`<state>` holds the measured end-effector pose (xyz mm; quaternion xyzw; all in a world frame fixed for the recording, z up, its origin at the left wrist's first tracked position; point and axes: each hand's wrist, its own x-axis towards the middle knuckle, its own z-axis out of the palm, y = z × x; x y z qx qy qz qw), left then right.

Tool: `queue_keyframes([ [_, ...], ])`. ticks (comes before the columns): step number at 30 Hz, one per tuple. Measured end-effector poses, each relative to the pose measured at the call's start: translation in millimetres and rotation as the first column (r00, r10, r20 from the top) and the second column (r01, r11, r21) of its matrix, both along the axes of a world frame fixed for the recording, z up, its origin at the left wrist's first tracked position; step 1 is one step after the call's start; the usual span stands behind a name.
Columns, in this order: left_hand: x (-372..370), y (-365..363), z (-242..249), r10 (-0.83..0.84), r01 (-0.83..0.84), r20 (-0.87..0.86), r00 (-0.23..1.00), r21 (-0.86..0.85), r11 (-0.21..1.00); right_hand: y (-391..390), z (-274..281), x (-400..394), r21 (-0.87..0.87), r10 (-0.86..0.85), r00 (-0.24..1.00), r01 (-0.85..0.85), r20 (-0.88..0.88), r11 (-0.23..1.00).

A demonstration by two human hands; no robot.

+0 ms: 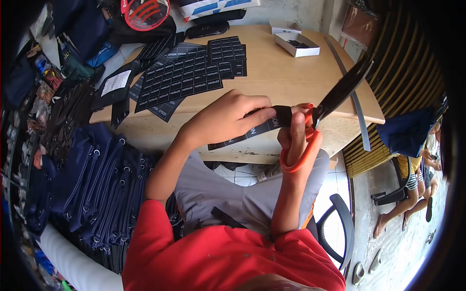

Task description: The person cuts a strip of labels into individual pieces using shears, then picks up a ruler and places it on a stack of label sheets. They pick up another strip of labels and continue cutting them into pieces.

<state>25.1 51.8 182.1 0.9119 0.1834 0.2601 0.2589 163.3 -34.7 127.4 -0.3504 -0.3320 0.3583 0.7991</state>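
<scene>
Presently, the thin black printed strip [262, 128] spans both hands beside the desk [272, 80], its long axis running near left to far right. The left hand [233, 116] pinches it; the right hand [296, 138] is closed around the scissors [320, 110], at the strip's right end. Tapered dark blades [342, 91] point far right, away from the strip.
</scene>
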Motion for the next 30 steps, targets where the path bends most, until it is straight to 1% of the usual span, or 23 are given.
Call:
queue_keyframes([
  [1,-1,1,-2,0.015,-0.015,0.003,1.000,0.000,1.000,-1,4,-1,-0.077,-0.018,0.999,0.016,-0.032,0.997],
  [3,-3,2,-4,0.005,-0.005,-0.068,0.998,-0.009,1.000,0,0,1,-0.085,-0.043,0.997,0.047,0.058,0.995],
  [5,-4,1,-6,0.015,-0.016,-0.040,0.999,-0.020,1.000,-2,6,1,-0.133,-0.003,0.998,0.010,0.055,0.991],
  [7,-6,2,-10,-0.016,0.015,-0.015,1.000,-0.060,0.998,-1,5,0,-0.145,0.024,0.992,-0.006,0.126,0.989],
  [8,-9,3,-9,-0.025,0.021,-0.060,0.998,-0.070,0.997,0,3,0,-0.149,0.041,0.990,-0.021,0.132,0.989],
  [9,-11,1,-9,-0.014,0.010,-0.054,0.998,-0.073,0.997,1,-1,0,-0.148,0.011,0.984,0.015,0.177,0.989],
  [11,-13,-2,-12,0.114,-0.119,-0.058,0.992,-0.079,0.990,3,-4,-1,-0.150,-0.019,0.974,0.055,0.227,0.987],
  [12,-7,-7,-23,0.142,-0.169,0.287,0.947,0.068,0.983,5,-4,-2,-0.135,-0.045,0.967,0.081,0.251,0.987],
  [13,-6,-9,-31,0.127,-0.150,0.290,0.949,0.059,0.987,5,-2,-3,-0.123,-0.082,0.958,0.120,0.274,0.985],
  [14,-5,-13,-39,0.232,-0.301,0.452,0.862,0.088,0.950,6,0,-7,-0.178,-0.149,0.948,0.204,0.280,0.963],
  [15,-3,-21,-43,0.310,-0.442,0.600,0.738,0.082,0.893,10,-6,-2,-0.189,-0.119,0.953,0.176,0.280,0.966],
  [16,-4,-35,-54,0.397,-0.362,0.578,0.713,-0.182,0.914,12,-7,0,-0.199,-0.109,0.952,0.170,0.287,0.965],
  [17,-6,-49,-61,0.428,-0.318,0.516,0.741,-0.292,0.902,13,-9,1,-0.208,-0.096,0.951,0.162,0.295,0.965],
  [18,-5,-58,-75,0.424,-0.280,0.455,0.783,-0.351,0.893,16,-11,1,-0.202,-0.108,0.955,0.167,0.277,0.965],
  [19,4,-59,-90,0.405,-0.275,0.495,0.769,-0.315,0.908,18,-13,2,-0.191,-0.112,0.959,0.165,0.259,0.968],
  [21,11,-59,-116,0.386,-0.246,0.296,0.874,-0.416,0.876,18,-10,4,-0.198,-0.099,0.958,0.156,0.271,0.968],
  [22,16,-57,-124,0.380,-0.238,0.296,0.876,-0.420,0.876,18,-10,5,-0.226,-0.079,0.961,0.142,0.266,0.964],
  [24,22,-54,-133,0.228,-0.092,0.228,0.947,-0.487,0.869,17,-12,5,-0.260,-0.057,0.965,0.126,0.257,0.958],
  [25,24,-51,-132,0.228,-0.093,0.225,0.947,-0.488,0.868,19,-16,4,-0.241,-0.037,0.965,0.102,0.259,0.965],
  [27,26,-41,-129,0.113,0.150,0.344,0.932,-0.651,0.744,22,-21,3,-0.200,0.000,0.965,0.055,0.263,0.978],
  [28,33,-39,-126,0.137,0.219,0.461,0.877,-0.636,0.740,20,-17,-1,-0.201,-0.009,0.976,0.054,0.219,0.978],
  [29,36,-35,-126,0.135,0.220,0.460,0.878,-0.637,0.739,20,-17,-2,-0.202,-0.011,0.976,0.057,0.219,0.978],
  [30,39,-31,-124,0.206,0.140,0.502,0.840,-0.568,0.811,21,-17,-2,-0.141,-0.038,0.964,0.078,0.264,0.987],
])
